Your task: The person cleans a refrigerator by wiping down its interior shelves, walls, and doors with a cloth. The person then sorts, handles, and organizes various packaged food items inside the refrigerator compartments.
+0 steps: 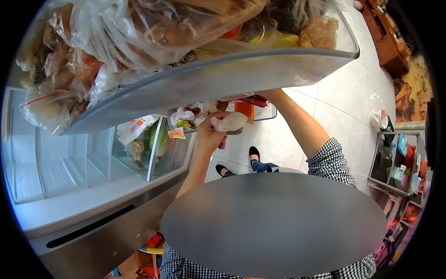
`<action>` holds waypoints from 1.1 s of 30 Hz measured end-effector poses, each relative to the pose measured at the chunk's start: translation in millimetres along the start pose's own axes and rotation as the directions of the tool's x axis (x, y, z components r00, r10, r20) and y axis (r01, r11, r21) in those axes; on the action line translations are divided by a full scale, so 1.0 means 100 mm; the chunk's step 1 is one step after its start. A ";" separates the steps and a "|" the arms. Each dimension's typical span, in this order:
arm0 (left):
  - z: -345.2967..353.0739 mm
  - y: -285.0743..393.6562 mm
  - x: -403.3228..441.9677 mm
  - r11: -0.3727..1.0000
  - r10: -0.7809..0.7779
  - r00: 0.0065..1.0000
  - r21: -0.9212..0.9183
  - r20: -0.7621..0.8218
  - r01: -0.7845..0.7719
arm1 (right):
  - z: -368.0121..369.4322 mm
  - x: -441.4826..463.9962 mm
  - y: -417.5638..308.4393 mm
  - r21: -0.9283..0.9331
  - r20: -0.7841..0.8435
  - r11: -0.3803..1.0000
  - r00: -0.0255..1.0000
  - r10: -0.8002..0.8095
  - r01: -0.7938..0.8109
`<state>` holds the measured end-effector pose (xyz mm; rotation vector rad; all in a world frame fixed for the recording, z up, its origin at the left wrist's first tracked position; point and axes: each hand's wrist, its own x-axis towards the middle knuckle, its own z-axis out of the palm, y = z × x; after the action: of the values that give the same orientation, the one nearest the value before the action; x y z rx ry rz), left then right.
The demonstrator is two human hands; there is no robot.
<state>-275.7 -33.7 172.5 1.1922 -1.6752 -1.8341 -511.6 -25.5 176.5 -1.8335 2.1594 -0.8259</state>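
My left hand is closed around a small whitish bagged item, below the raised front of a large clear drawer. My right arm reaches up to that drawer's lower edge, where my right hand is mostly hidden and its fingers cannot be seen. Packed plastic bags of food fill the large drawer. Beneath it, a lower drawer holds small bags, a red package and an orange piece.
The white fridge or freezer interior lies at the left, with a clear bin holding greens and bags. A metal-coloured door edge crosses the lower left. At the right stands a shelf unit on the tiled floor.
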 end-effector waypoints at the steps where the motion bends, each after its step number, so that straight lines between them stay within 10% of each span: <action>1: 0.08 0.06 0.01 0.997 -0.029 0.998 0.079 0.056 0.024 | 0.00 0.00 -0.02 0.002 0.009 1.000 1.000 0.006 -0.006; 5: 0.23 -0.18 0.05 0.960 0.064 0.960 0.246 0.273 -0.134 | -0.10 -0.03 -0.06 0.025 0.065 0.999 0.997 0.029 -0.030; 9: 0.17 -0.41 0.13 0.790 -0.087 0.989 0.613 0.120 -0.005 | -0.26 -0.13 -0.20 0.115 0.199 0.990 0.978 0.063 -0.088; 11: 0.11 -0.56 0.23 0.714 0.083 0.993 0.691 0.079 -0.115 | -0.30 -0.21 -0.27 0.207 0.233 0.971 0.970 0.068 -0.117; 16: -0.04 -0.76 0.42 0.740 0.144 0.988 0.657 0.055 -0.145 | -0.21 -0.41 -0.34 0.325 0.001 0.946 1.000 0.006 -0.006; 22: -0.38 -0.45 0.46 0.993 0.055 0.998 -0.103 -0.026 -0.058 | -0.07 -0.61 -0.11 0.501 -0.135 0.865 0.989 0.061 0.015; 33: -0.86 0.03 -0.06 0.626 -0.109 0.986 -0.762 0.123 0.164 | -0.47 -0.76 -0.27 0.321 -0.212 0.947 0.976 0.057 0.015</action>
<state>-206.0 -83.1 183.8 0.8693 -0.6249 -2.3296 -495.3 58.4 213.6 -1.6176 2.0087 -1.3423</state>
